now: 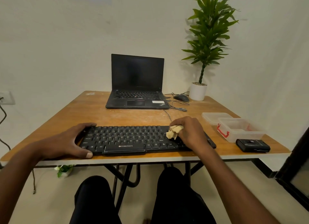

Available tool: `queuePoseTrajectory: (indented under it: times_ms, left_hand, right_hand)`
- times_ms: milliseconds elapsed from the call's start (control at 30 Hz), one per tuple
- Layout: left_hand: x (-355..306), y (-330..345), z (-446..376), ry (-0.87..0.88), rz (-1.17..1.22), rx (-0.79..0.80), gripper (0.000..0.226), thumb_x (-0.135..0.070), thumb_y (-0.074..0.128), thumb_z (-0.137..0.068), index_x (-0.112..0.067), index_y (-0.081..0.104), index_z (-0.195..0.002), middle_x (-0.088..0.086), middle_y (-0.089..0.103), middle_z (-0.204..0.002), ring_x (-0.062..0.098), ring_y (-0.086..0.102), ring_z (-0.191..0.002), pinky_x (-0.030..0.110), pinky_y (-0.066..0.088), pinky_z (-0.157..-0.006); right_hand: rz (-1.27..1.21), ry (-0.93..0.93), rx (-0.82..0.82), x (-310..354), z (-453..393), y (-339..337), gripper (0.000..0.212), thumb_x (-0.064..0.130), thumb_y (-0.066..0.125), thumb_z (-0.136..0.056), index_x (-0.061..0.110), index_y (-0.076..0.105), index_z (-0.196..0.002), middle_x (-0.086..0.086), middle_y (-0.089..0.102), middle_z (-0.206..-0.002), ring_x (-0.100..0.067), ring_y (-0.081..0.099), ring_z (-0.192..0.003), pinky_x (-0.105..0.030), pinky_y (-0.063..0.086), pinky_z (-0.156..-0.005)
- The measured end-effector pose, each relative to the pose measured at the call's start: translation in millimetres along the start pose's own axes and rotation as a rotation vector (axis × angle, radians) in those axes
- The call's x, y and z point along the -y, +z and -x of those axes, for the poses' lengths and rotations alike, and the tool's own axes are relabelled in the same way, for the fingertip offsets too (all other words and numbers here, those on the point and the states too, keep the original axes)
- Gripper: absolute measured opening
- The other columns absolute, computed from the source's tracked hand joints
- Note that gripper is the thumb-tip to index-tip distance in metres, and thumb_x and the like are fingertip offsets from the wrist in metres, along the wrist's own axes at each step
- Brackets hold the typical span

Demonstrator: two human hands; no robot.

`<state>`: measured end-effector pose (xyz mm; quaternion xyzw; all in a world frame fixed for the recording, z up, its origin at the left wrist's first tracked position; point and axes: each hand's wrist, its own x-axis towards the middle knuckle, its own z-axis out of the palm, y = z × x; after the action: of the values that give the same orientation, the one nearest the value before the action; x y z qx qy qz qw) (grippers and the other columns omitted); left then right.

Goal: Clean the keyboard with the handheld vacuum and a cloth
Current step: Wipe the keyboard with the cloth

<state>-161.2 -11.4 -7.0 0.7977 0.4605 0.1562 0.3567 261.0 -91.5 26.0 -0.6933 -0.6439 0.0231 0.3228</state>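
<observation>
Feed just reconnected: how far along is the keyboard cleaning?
Wiping is in hand: right hand presses a crumpled tan cloth on the Zebronics keyboard, left hand steadying it. Black handheld vacuum lies aside, suggesting vacuuming is done. The left keys remain.

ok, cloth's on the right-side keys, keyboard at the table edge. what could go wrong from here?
1. The keyboard lies along the table's near edge; only the left hand steadies it, so a hard wipe could push it off.
2. The right hand holds a crumpled cloth; its folds may snag keycaps.
3. The keyboard's cable could tug if it shifts.
</observation>
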Motion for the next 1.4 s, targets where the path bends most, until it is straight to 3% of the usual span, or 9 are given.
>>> queuePoseTrajectory:
  times_ms: [100, 300, 467, 633, 733, 867, 1200, 1400]
  left_hand:
    - [-1, 1, 1, -0.007, -0.006, 0.003, 0.123, -0.075, 0.089, -0.046, -0.056, 0.027, -0.151, -0.020, 0.040, -0.145, 0.009, 0.050, -0.127, 0.022, 0.050, -0.093]
    - [0, 1, 0, -0.019, -0.001, 0.013, 0.121, -0.074, 0.091, -0.049, -0.058, 0.027, -0.150, -0.022, 0.040, -0.146, 0.007, 0.048, -0.128, 0.022, 0.049, -0.095]
    - [0, 0, 0, -0.028, 0.008, 0.016, 0.124, -0.073, 0.092, -0.048, -0.056, 0.027, -0.152, -0.019, 0.041, -0.146, 0.010, 0.050, -0.128, 0.024, 0.050, -0.095]
    - [-3, 1, 3, -0.023, -0.008, 0.018, 0.125, -0.077, 0.089, -0.045, -0.055, 0.026, -0.152, -0.022, 0.039, -0.144, 0.008, 0.048, -0.126, 0.021, 0.049, -0.092]
    - [-3, 2, 3, -0.018, -0.004, 0.019, 0.124, -0.077, 0.089, -0.046, -0.056, 0.026, -0.151, -0.023, 0.038, -0.144, 0.007, 0.047, -0.127, 0.021, 0.049, -0.093]
    - [-5, 1, 1, -0.021, -0.005, 0.021, 0.124, -0.076, 0.089, -0.047, -0.055, 0.025, -0.151, -0.025, 0.038, -0.143, 0.005, 0.048, -0.126, 0.020, 0.048, -0.092]
    - [-5, 1, 4, -0.012, -0.015, 0.010, 0.120, -0.074, 0.089, -0.049, -0.059, 0.026, -0.150, -0.021, 0.038, -0.146, 0.006, 0.046, -0.129, 0.021, 0.047, -0.094]
    - [-3, 1, 2, 0.000, -0.014, 0.016, 0.123, -0.075, 0.089, -0.049, -0.055, 0.025, -0.152, -0.021, 0.038, -0.147, 0.008, 0.046, -0.131, 0.023, 0.048, -0.098]
  right_hand:
    - [-0.053, -0.040, 0.073, 7, 2, 1, 0.045, -0.008, 0.061, -0.085, 0.027, 0.082, -0.103, 0.000, 0.077, -0.107, -0.018, 0.067, -0.092, -0.037, 0.057, -0.075]
    - [0.163, 0.144, -0.064, 4, 11, -13, 0.040, 0.000, 0.066, -0.088, 0.030, 0.078, -0.111, 0.001, 0.075, -0.112, -0.016, 0.056, -0.084, -0.029, 0.044, -0.068]
    - [0.062, -0.001, -0.033, 53, 19, 15, 0.032, 0.009, 0.071, -0.090, 0.028, 0.077, -0.115, 0.002, 0.075, -0.114, -0.020, 0.066, -0.102, -0.035, 0.055, -0.081]
    - [-0.028, -0.144, 0.025, 70, 21, 37, 0.035, 0.002, 0.070, -0.089, 0.029, 0.079, -0.110, 0.004, 0.076, -0.112, -0.016, 0.067, -0.100, -0.038, 0.058, -0.082]
    - [-0.079, -0.071, 0.047, 48, 16, 25, 0.039, -0.004, 0.065, -0.089, 0.027, 0.079, -0.109, 0.003, 0.076, -0.112, -0.016, 0.067, -0.098, -0.036, 0.057, -0.081]
    - [-0.036, 0.023, -0.040, 26, 8, 13, 0.039, -0.005, 0.064, -0.088, 0.023, 0.080, -0.109, -0.002, 0.077, -0.111, -0.019, 0.067, -0.093, -0.034, 0.057, -0.079]
    - [-0.150, -0.299, 0.085, 113, 16, 72, 0.036, -0.001, 0.070, -0.087, 0.025, 0.079, -0.111, 0.001, 0.077, -0.109, -0.019, 0.068, -0.101, -0.042, 0.058, -0.085]
    - [-0.186, -0.336, 0.167, 101, 21, 60, 0.045, -0.011, 0.066, -0.082, 0.023, 0.080, -0.107, 0.001, 0.077, -0.110, -0.015, 0.068, -0.099, -0.038, 0.058, -0.083]
